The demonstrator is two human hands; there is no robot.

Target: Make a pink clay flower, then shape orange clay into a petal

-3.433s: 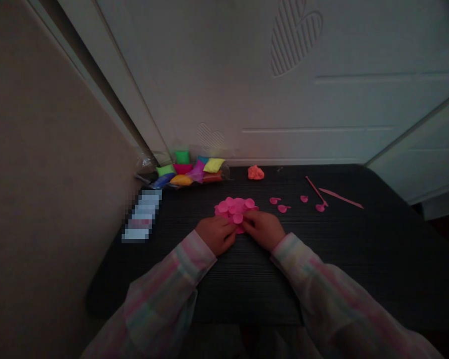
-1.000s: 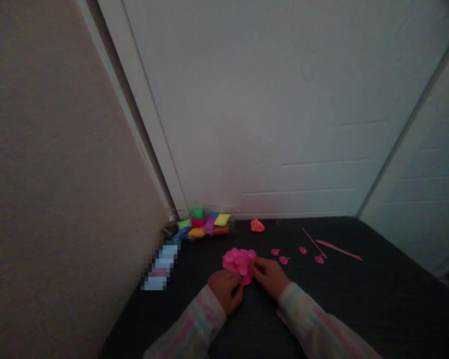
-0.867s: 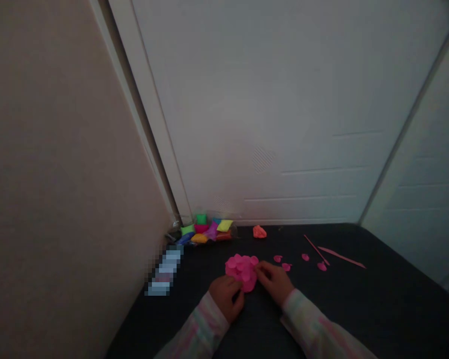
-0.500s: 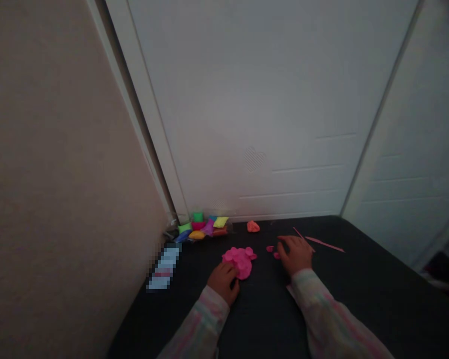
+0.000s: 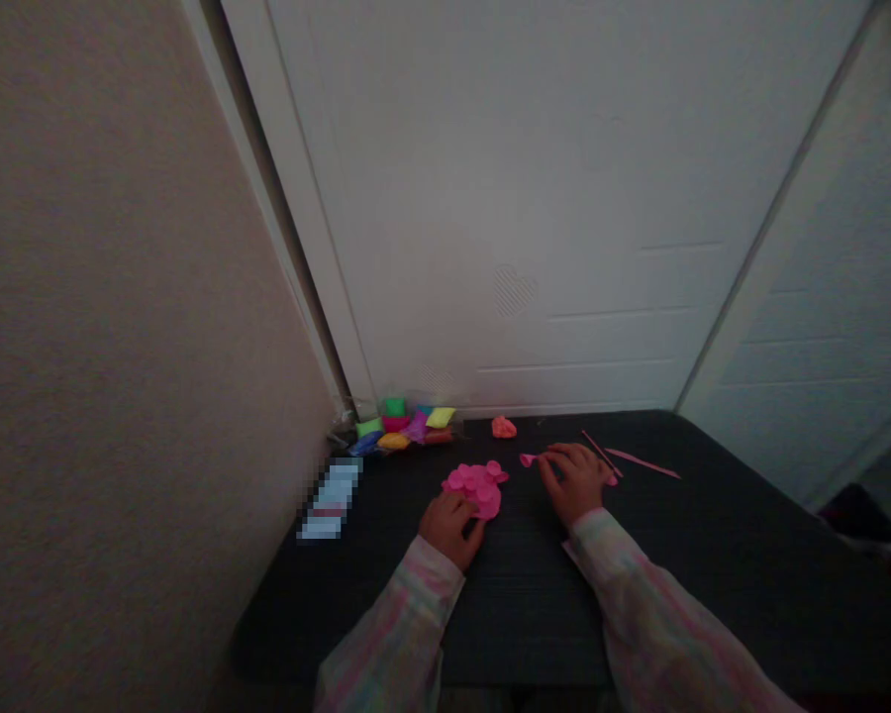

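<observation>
We see the small pink clay-like piece, a rounded disc with a thin stem (image 5: 527,460), just right of the frame's centre line and below mid-height, on the black, wood-grained table (image 5: 520,614). Its long axis runs nearly level across the frame, disc to the left and stem pointing right, towards the fingertips of our right hand (image 5: 573,483). That hand is clearly the nearer one; its thumb and forefinger stand narrow by the stem's end, though we cannot tell whether they pinch it or only meet it.

The bright pink clay-like mound covered in round discs (image 5: 484,485) lies to the left of the small piece and slightly lower in the frame, a strip of bare table between them. Our left hand (image 5: 451,528) touches the mound's lower-left edge with fingers loosely bent; we cannot tell whether they grip it or merely rest there. Another small pink piece (image 5: 612,480) shows at the right hand's far right side, near the lower end of the thin pink stick (image 5: 598,451).
</observation>
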